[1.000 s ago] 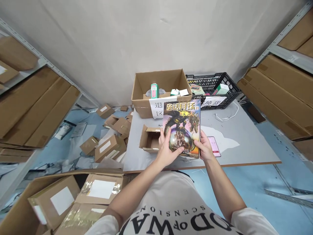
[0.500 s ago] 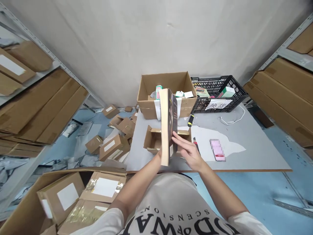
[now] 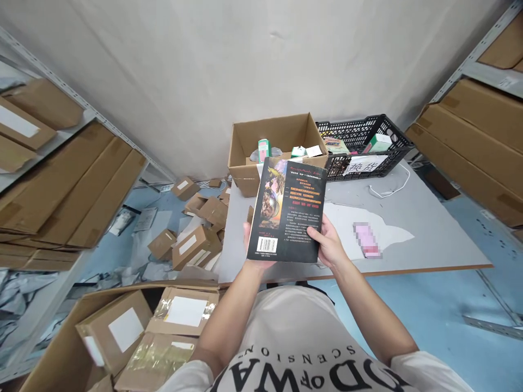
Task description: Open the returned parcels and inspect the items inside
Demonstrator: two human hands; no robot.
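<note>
A black paperback book (image 3: 286, 212) is held up above the table's front edge, its back cover with barcode and orange print facing me. My left hand (image 3: 255, 260) supports it from below and along its left edge, most of the fingers hidden behind the cover. On the right edge, my right hand (image 3: 329, 242) grips the book with the thumb across the cover and the fingers behind. The book hides most of the small open carton and the cutters on the table. A pixelated pink item (image 3: 366, 239) lies to the right of my right hand.
Behind the book stand an open cardboard box (image 3: 245, 178) with small green-and-white cartons and a black plastic crate (image 3: 400, 147). A white cable (image 3: 388, 193) lies on the grey table (image 3: 441, 239). Parcels fill a large box (image 3: 61, 337) at lower left; shelves flank both sides.
The book has turned from edge-on to show its full back cover. My right hand has moved from touching the cover to gripping its right edge. The view has shifted slightly.
</note>
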